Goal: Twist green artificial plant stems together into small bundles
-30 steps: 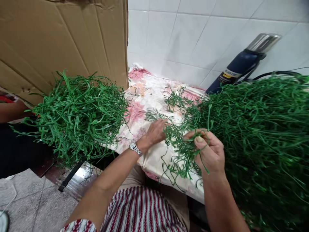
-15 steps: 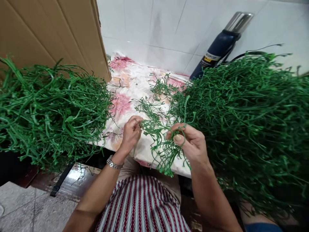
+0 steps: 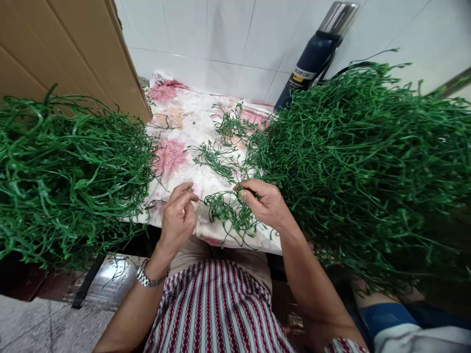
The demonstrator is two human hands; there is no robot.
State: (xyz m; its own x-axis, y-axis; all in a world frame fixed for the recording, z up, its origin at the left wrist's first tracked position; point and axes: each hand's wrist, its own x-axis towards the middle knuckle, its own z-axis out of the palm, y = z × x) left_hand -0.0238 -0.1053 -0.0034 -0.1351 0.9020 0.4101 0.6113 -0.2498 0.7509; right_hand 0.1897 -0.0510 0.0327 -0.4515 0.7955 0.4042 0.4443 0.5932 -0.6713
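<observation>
My right hand [image 3: 263, 201] pinches thin green sprigs [image 3: 230, 211] between thumb and forefinger. They look like artificial greenery, with wiry stems and small tips, and they hang over the front edge of the table. To their left is my left hand [image 3: 179, 213], its fingers curled in a loose pinch and a metal watch on the wrist. A tiny dark bit shows at its fingertips, too small to name, and a stem end reaches close to them. Just beyond the hands, loose sprigs [image 3: 217, 159] lie on the flowered cloth [image 3: 172, 154].
A large heap of green stems [image 3: 73, 171] stands on the left, before a cardboard sheet [image 3: 62, 49]. Another heap [image 3: 368, 171] fills the right side. Behind it, a dark blue vacuum flask [image 3: 312, 61] leans by the tiled wall [image 3: 228, 39]. Someone's knee shows at lower right.
The view has shifted, so the scene sits further left. My right hand has moved left, with the sprigs hanging in a smaller bunch. My left hand has drawn leftward and its fingers have loosened.
</observation>
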